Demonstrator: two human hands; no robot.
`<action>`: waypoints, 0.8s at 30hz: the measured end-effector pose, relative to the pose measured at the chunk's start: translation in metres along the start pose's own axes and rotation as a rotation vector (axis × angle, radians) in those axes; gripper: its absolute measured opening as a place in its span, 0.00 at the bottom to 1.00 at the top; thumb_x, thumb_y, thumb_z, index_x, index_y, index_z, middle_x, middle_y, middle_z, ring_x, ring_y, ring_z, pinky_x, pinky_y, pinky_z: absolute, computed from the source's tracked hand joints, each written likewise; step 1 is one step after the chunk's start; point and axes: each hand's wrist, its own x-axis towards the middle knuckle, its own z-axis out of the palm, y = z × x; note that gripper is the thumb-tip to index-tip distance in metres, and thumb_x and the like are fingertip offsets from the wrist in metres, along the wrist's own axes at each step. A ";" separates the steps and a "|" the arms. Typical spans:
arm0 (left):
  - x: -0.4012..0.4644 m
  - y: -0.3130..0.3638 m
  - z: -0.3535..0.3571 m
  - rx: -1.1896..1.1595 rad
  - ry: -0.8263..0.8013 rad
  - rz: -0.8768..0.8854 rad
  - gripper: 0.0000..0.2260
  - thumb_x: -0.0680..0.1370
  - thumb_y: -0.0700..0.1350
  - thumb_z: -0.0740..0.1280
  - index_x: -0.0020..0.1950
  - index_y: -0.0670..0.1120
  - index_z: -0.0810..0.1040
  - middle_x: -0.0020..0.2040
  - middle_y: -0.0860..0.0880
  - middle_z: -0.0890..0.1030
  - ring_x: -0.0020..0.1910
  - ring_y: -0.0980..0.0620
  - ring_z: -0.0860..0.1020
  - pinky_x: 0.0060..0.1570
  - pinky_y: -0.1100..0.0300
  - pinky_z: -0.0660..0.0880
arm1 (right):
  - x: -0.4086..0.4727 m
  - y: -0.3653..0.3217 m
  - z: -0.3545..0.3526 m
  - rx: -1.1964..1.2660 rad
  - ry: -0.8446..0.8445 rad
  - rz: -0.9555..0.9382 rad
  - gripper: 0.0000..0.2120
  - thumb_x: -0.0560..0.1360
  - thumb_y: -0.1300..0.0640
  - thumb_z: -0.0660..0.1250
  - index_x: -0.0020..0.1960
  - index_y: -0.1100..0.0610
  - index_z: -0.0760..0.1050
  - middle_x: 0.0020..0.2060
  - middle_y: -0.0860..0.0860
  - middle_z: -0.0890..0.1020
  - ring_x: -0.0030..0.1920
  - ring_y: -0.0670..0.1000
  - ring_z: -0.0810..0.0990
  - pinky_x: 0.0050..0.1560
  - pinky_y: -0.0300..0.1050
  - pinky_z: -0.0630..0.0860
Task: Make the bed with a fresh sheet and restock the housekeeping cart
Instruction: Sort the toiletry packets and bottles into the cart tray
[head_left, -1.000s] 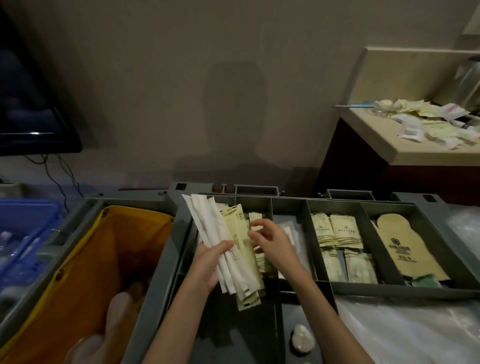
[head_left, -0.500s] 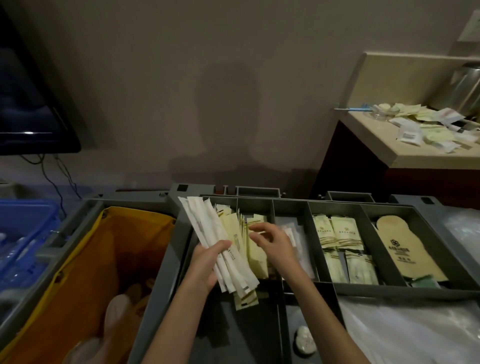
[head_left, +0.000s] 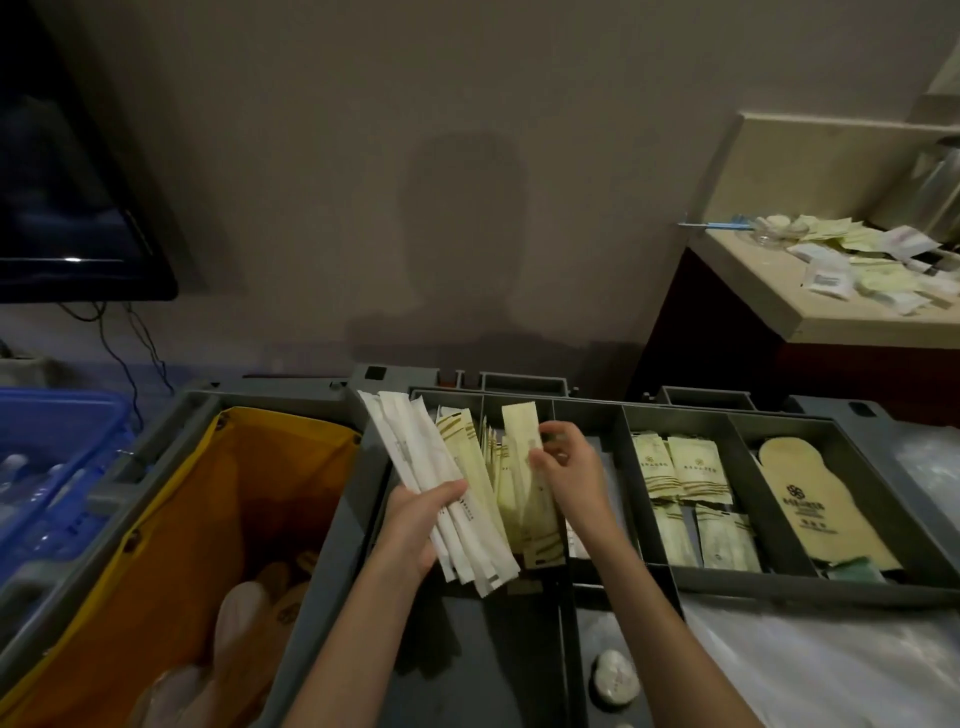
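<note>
Spanning the frame, grey cart (head_left: 332, 525) w/ divided tray (head_left: 691, 584); yellow bag (head_left: 208, 519) at its left. Both forearms reach fwd over the tray. Left hand (head_left: 415, 525), fingers curled under and thumb on top, grips a fanned bundle of long packets (head_left: 447, 488). Right hand (head_left: 563, 465) pinches one cream packet (head_left: 519, 441) upright, just beside the bundle, above the 2nd compartment.

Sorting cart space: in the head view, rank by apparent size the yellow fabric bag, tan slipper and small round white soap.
1. Yellow fabric bag
2. Tan slipper
3. Small round white soap, though it lies nearest the camera.
</note>
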 end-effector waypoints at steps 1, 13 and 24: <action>0.000 0.001 -0.001 -0.002 0.007 0.000 0.13 0.72 0.32 0.71 0.53 0.44 0.76 0.48 0.41 0.81 0.46 0.42 0.80 0.46 0.46 0.78 | 0.003 0.001 -0.001 -0.017 -0.016 0.007 0.16 0.77 0.56 0.65 0.64 0.51 0.71 0.54 0.45 0.77 0.53 0.44 0.77 0.47 0.38 0.76; -0.005 -0.004 -0.005 -0.039 -0.065 -0.050 0.17 0.73 0.33 0.70 0.60 0.43 0.75 0.51 0.38 0.82 0.49 0.40 0.82 0.47 0.46 0.79 | -0.016 -0.007 0.016 0.115 -0.086 -0.031 0.15 0.77 0.61 0.65 0.60 0.47 0.70 0.48 0.46 0.78 0.47 0.44 0.79 0.41 0.37 0.78; 0.001 0.009 -0.012 0.082 0.057 0.086 0.15 0.73 0.42 0.72 0.58 0.44 0.76 0.47 0.44 0.83 0.44 0.46 0.82 0.38 0.52 0.79 | -0.026 -0.022 0.046 0.017 -0.349 -0.094 0.15 0.75 0.52 0.67 0.61 0.50 0.72 0.48 0.48 0.79 0.46 0.46 0.80 0.41 0.37 0.78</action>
